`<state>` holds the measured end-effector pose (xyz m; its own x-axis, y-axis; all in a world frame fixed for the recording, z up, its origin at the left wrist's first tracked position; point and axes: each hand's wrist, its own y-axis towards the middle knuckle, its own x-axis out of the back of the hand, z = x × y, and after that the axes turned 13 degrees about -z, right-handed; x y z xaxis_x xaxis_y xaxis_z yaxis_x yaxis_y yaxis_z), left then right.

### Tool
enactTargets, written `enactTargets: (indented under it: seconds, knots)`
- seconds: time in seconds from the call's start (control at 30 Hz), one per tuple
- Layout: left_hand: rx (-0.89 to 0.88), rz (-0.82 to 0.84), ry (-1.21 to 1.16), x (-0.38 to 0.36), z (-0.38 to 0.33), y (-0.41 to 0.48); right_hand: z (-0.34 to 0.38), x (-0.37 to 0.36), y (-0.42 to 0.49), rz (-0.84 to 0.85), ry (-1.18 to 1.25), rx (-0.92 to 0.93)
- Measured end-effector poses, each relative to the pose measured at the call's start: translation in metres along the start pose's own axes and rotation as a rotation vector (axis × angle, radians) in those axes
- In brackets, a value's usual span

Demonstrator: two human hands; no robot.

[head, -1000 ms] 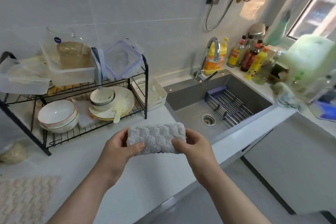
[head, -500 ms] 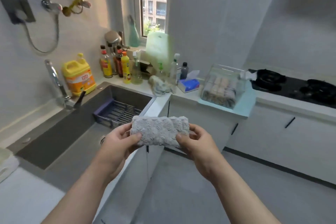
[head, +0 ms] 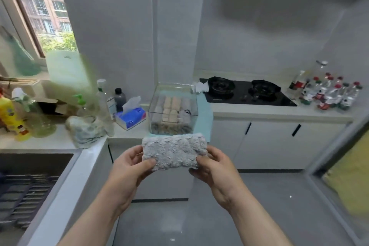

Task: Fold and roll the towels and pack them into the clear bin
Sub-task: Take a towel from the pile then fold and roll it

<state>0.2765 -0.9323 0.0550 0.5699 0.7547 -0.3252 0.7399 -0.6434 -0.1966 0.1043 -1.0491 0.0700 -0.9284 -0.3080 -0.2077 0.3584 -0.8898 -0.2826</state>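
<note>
A rolled grey fluffy towel (head: 174,151) lies crosswise in the air between my two hands. My left hand (head: 130,168) grips its left end, thumb on the front. Its right end is held by my right hand (head: 214,168), fingers curled behind it. Just beyond the towel, the clear bin (head: 173,94) stands on a light blue mat at the counter corner. Inside it are several rolled towels, beige and grey, packed side by side.
A blue tissue box (head: 131,116), bottles and a crumpled cloth (head: 83,132) crowd the counter left of the bin. The sink (head: 30,168) with its rack is at lower left. A black gas hob (head: 247,91) and several bottles (head: 327,92) sit to the right. Grey floor lies below.
My view has swung right from the dish rack and sink toward the corner counter. The bin is now straight ahead and nearer. Both hands keep the same hold on the rolled towel.
</note>
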Motion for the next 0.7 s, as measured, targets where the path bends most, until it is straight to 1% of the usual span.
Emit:
enactTargets:
  seconds: [0.17, 0.3, 0.4, 0.5, 0.6, 0.7]
  knots:
    - [0.031, 0.029, -0.010, -0.020, -0.011, 0.112, 0.013, -0.040, 0.096, -0.102, 0.068, -0.049]
    - [0.042, 0.028, 0.022, -0.040, -0.021, 0.185, 0.034, -0.066, 0.155, -0.123, 0.157, -0.073]
    - [0.020, 0.022, 0.084, -0.060, -0.025, 0.230, 0.048, -0.075, 0.192, -0.127, 0.169, -0.076]
    - [0.032, 0.035, 0.123, -0.080, -0.023, 0.271, 0.058, -0.080, 0.231, -0.169, 0.173, -0.077]
    - [0.037, 0.065, 0.158, -0.104, -0.020, 0.310, 0.066, -0.083, 0.276, -0.226, 0.262, -0.115]
    - [-0.011, 0.071, 0.224, -0.136, -0.013, 0.341, 0.069, -0.083, 0.325, -0.248, 0.368, -0.177]
